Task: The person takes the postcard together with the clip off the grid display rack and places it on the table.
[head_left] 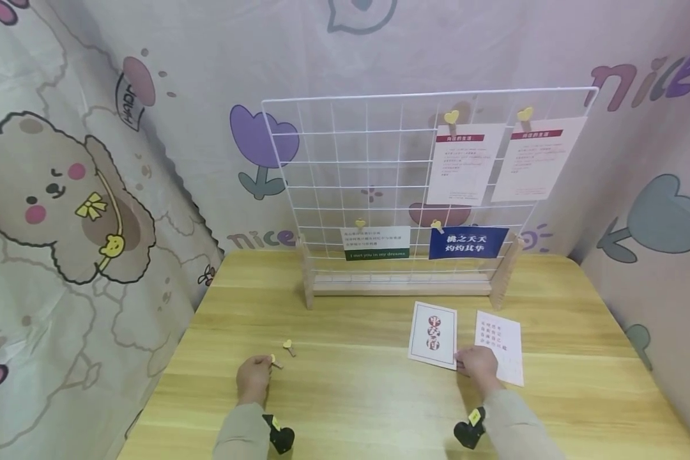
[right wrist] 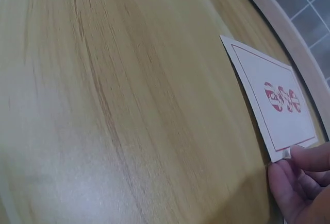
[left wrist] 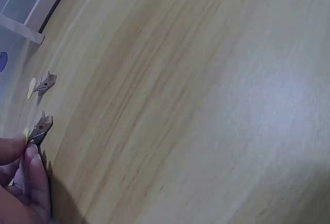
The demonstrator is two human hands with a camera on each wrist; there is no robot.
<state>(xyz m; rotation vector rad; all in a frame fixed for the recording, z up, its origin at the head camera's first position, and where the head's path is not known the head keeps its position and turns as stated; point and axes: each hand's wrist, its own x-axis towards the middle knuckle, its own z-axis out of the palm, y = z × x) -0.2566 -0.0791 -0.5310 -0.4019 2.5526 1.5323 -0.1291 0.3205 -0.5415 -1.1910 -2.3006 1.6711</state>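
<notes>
Beige sleeves (head_left: 240, 436), two, reaching forward from the near edge; black wrist device (head_left: 282, 439) at each cuff.
Left hand (head_left: 254, 379): low, fingers bent, grip pinching a heart clip (head_left: 276, 362) by its yellow heart; small brown wooden peg below.
Right hand (head_left: 478, 364): grip pinching the lower right corner of a bordered card (head_left: 433, 335), thumb above, fingers beneath. Card white, thin dark frame, red round characters in a column.
Lettered card (head_left: 510, 358): pale, characters in rows, flat beside the right hand, partly covered by it.
Spare clip (head_left: 289, 347): same pattern, just beyond the left hand.
Surface (head_left: 351, 396): yellow wood grain, rounded far corners.
Wire rack (head_left: 369, 161): white grid, wooden feet, at the back; four cards clipped up, two red-headed above, one white-and-green and one blue below.
Backdrop (head_left: 178, 38): pale fabric, cartoon bear, tulips, "nice" lettering.
</notes>
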